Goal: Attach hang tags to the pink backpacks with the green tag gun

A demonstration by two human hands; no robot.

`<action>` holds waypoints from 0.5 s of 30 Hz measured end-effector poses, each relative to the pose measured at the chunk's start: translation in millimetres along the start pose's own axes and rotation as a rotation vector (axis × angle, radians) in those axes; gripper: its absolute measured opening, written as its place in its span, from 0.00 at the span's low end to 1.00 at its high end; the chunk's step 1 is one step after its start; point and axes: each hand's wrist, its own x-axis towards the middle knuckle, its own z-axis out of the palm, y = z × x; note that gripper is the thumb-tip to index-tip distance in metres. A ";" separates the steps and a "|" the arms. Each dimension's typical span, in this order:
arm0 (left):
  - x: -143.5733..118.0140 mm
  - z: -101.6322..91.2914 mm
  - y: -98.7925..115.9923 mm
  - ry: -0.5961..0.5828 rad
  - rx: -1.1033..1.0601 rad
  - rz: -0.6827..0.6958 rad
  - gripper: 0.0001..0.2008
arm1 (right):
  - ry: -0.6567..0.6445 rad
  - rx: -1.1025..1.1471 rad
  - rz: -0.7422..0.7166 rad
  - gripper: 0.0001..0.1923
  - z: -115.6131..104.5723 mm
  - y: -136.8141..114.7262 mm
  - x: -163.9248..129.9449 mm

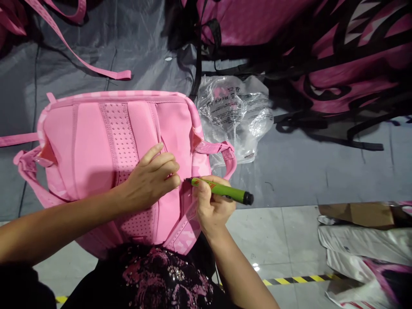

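A pink backpack (90, 141) lies back-side up on my lap and on a grey sheet, its padded mesh strip running down the middle. My left hand (151, 180) rests on the back panel, fingers bent and pressing near a shoulder strap seam. My right hand (212, 206) grips a green pen-shaped tool (225, 191) with a black end. Its tip points left and touches the backpack next to my left fingertips.
A crumpled clear plastic bag (234, 111) lies just right of the backpack. Pink and black bags (322, 56) are piled at the top right. A loose pink strap (90, 64) crosses the grey sheet (322, 171). Cardboard and white bags (363, 240) lie on the tiled floor.
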 end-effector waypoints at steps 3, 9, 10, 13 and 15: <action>-0.5 -1.1 1.1 0.001 0.005 -0.001 0.03 | -0.021 -0.010 0.004 0.05 -0.9 -2.0 0.3; -2.0 -0.7 1.7 -0.031 0.005 -0.017 0.03 | -0.044 0.001 -0.007 0.06 -2.8 -2.0 -0.4; -2.0 -0.5 1.6 -0.023 0.008 -0.015 0.04 | -0.055 0.000 -0.010 0.06 -3.2 -1.7 -0.1; -1.6 -0.5 1.5 -0.004 0.018 -0.019 0.04 | -0.054 -0.019 -0.039 0.04 -4.7 -0.6 0.4; -1.2 -1.2 1.4 0.001 0.024 -0.018 0.04 | -0.065 -0.026 -0.040 0.04 -5.6 0.1 0.2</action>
